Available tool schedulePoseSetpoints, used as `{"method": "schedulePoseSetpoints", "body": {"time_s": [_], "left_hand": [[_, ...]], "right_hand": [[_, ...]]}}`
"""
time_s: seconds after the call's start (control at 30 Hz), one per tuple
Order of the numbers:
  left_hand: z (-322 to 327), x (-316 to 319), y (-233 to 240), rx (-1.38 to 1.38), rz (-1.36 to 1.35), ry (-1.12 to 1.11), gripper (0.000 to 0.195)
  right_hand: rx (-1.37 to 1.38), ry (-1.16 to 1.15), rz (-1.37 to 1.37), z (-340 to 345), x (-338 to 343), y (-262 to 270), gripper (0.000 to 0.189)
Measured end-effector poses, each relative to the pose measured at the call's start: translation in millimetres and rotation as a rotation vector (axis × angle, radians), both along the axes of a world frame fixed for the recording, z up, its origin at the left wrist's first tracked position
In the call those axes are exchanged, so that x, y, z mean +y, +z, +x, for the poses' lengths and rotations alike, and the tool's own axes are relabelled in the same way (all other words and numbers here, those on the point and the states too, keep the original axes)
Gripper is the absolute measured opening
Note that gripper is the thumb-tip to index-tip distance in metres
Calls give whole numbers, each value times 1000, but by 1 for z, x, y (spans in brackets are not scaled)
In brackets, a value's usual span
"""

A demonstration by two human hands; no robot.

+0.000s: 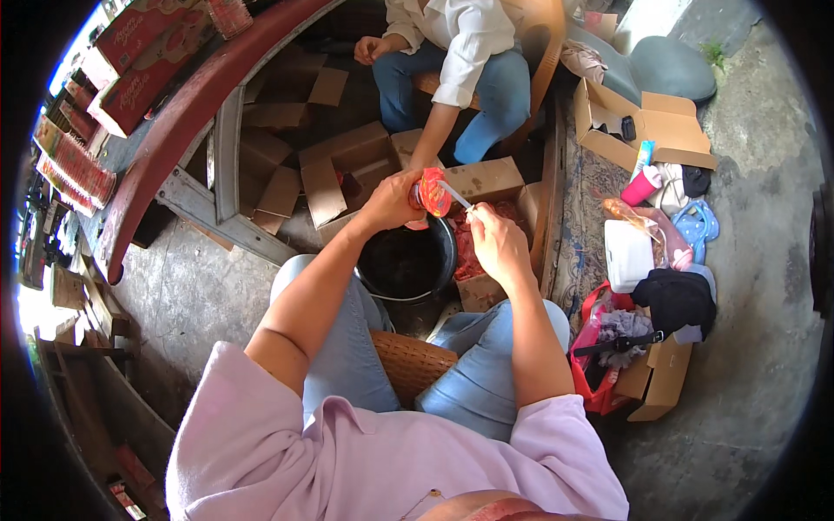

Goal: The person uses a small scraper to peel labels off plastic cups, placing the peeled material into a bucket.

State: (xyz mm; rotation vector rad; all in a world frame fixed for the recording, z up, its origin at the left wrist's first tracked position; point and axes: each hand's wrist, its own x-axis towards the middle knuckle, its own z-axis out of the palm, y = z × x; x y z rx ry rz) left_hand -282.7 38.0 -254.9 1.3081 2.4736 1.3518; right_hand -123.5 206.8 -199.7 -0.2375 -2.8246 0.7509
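Observation:
My left hand [392,200] is closed around a small red printed packet [435,193], holding it above the rim of a black bucket [451,260]. In my right hand [496,241] is the end of a thin pale blade or strip [456,195], whose far end meets the packet. What lies inside the dark bucket cannot be made out. Right of the bucket, a cardboard box [482,293] holds many red wrappers or packets [472,251], partly hidden by my right hand.
A co-worker in a white shirt [479,39] sits opposite, one arm reaching down behind my left hand. Open cardboard boxes [361,153] stand ahead. A red-edged table [176,111] with red cartons curves along the left. Bags, a white container [629,255] and clothing lie at right.

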Motion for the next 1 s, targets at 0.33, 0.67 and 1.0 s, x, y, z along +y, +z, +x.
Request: {"method": "schedulePoseSetpoints", "body": {"time_s": [0.33, 0.67, 1.0], "left_hand": [[6, -9, 11, 60, -77, 77, 45], [5, -14, 6, 170, -194, 133, 44], [5, -14, 3, 239, -189, 144, 42]], "right_hand": [[-16, 19, 39, -3, -14, -12, 18], [-46, 4, 96, -5, -23, -15, 19], [8, -5, 102, -6, -26, -22, 21]]}}
